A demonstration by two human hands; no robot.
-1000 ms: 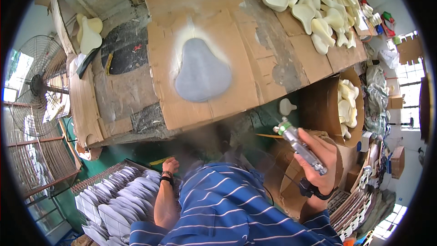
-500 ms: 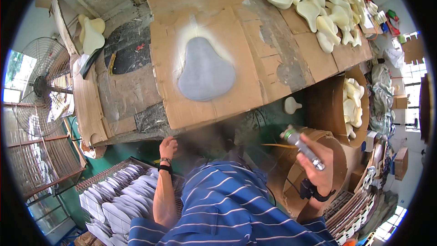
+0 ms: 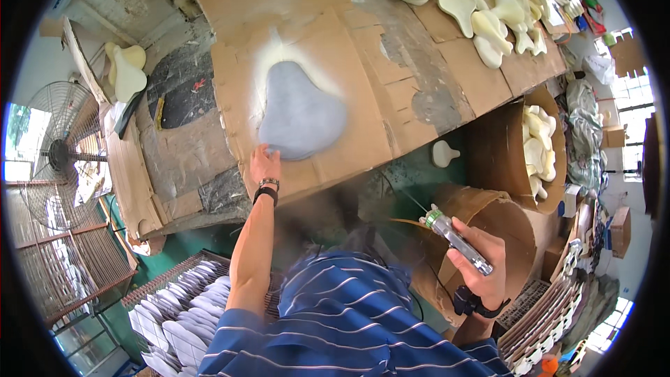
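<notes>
Our left hand point(image 3: 265, 166), finger closure unclear, meets the seemingly coated grey pad point(image 3: 303, 112), our right hand point(image 3: 481, 260) clamps a spray gun point(image 3: 455, 240), and far-right pale pads point(image 3: 457, 11) look uncoated.

- From my remote seat, I can read no words, labels or brands.
- I make out no legible numbers or signs either.
</notes>
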